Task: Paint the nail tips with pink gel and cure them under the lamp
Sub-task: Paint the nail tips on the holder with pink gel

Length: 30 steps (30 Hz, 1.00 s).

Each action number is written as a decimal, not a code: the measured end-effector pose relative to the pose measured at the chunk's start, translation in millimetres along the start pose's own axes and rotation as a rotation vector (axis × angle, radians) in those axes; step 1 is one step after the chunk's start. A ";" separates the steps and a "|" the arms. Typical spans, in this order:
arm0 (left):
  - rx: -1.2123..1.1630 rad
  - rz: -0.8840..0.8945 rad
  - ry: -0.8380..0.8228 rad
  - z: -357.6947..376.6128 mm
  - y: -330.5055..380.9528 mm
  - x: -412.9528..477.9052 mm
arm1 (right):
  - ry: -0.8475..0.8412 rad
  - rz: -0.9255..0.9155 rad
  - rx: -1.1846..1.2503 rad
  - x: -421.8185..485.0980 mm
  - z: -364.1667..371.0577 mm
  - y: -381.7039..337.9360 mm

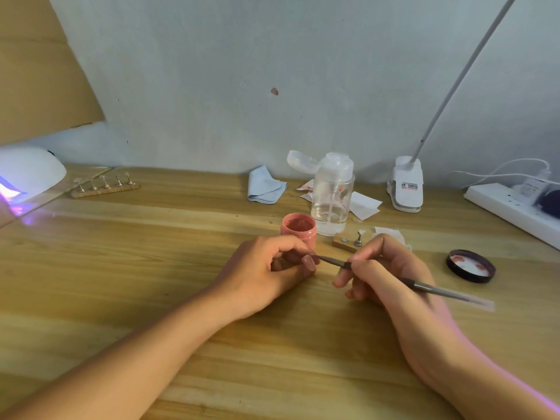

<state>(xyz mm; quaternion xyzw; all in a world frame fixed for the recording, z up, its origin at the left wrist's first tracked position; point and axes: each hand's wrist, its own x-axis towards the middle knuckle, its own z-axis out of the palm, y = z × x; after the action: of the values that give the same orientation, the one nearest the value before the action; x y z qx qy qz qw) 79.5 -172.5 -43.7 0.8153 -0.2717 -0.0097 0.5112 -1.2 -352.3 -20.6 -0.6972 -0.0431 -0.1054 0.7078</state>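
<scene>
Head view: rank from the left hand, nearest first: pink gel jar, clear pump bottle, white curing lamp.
1. Open pink gel jar, just behind the left hand.
2. Clear plastic pump bottle, back right of the jar.
3. White domed curing lamp, far left edge.

The left hand [260, 268] and the right hand [385, 277] are bare, and so are both arms, all the way back from the fingers [348, 275] as far as can be seen. A thin pink-purple glow lines the right arm's outer side, far behind its fingers.

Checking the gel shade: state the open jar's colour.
Pink jar, dusty-rose gel inside; clearest in the head view.
</scene>
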 end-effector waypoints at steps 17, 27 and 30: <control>-0.022 0.006 -0.004 1.0 -2.0 1.1 | 0.016 0.002 -0.001 0.0 1.6 -0.9; -0.075 0.004 -0.003 0.6 1.1 -0.1 | 0.029 -0.011 0.054 -0.5 -1.2 -1.3; -0.086 -0.002 -0.003 0.3 3.9 -0.1 | 0.015 -0.036 0.031 -1.4 -2.2 -0.6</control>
<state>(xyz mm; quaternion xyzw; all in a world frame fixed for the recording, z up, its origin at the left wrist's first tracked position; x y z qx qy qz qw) 77.6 -174.0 -40.6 0.7931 -0.2708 -0.0232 0.5451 -2.9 -354.4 -20.3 -0.6843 -0.0520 -0.1224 0.7170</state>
